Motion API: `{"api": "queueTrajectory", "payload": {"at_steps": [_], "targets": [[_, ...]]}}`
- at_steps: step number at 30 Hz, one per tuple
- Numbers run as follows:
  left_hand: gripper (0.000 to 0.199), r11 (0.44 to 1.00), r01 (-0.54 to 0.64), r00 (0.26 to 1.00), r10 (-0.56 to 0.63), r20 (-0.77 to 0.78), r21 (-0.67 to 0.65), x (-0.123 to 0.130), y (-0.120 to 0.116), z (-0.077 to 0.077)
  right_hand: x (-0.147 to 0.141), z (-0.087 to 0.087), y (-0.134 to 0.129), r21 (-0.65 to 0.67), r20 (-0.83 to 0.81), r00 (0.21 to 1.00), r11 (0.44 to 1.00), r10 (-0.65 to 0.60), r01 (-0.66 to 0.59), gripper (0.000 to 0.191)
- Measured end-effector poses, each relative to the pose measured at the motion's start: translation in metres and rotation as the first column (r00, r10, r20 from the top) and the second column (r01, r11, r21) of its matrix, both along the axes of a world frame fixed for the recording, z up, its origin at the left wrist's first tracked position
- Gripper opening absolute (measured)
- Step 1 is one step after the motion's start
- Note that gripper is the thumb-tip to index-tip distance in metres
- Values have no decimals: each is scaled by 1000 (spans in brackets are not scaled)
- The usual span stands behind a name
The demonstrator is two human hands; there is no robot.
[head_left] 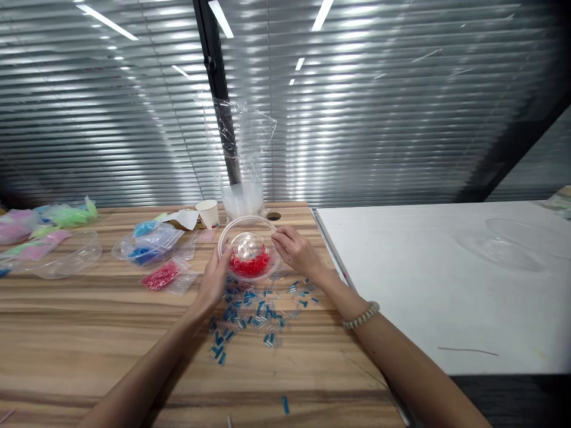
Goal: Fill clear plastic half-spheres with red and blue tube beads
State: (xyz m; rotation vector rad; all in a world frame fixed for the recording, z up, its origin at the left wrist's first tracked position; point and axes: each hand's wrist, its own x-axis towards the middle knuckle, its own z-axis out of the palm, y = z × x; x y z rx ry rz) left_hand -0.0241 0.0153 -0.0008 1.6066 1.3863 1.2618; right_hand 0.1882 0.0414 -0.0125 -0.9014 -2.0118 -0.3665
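Wooden table [89, 333]: striped grain, fills the near ground; white table [401, 285] adjoins it on the right
Near edge: one loose blue piece [285, 405] lying by itself
Loose bits: blue and clear tube pieces [261, 308] scattered just this side of the bowl and partly beneath its rim
Bracelet: beaded band [361, 315] on the right wrist
Left hand [213, 279]: thumb against the bowl's left side, other fingers mostly hidden behind; holding it
Right hand [298, 252]: fingertips drawn narrow, pinching the right rim
Clear bowl [248, 218]: between both hands, above the table, tilted toward the viewer; red pieces [250, 265] pooled in its lower part
Left of bowl: small bag of pinkish-red pieces [160, 276]; beyond it, clear dish [116, 252] bearing bags
Behind bowl: paper cup [209, 214], upright, near stacked clear containers [243, 199]
Background: horizontal blinds [357, 119]
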Motion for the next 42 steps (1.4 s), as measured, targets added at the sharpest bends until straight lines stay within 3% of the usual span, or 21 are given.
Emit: {"api": "queueTrajectory", "payload": {"at_steps": [18,42], "targets": [[58,998,17,999,-19,-33,-61,3,-5,1,1,-1,2,52,16,1000,999,7,-8,16],[54,999,21,998,-23,-63,-39,1,-1,-2,1,0,1,-46,85,996,999,-8,12,17]]}}
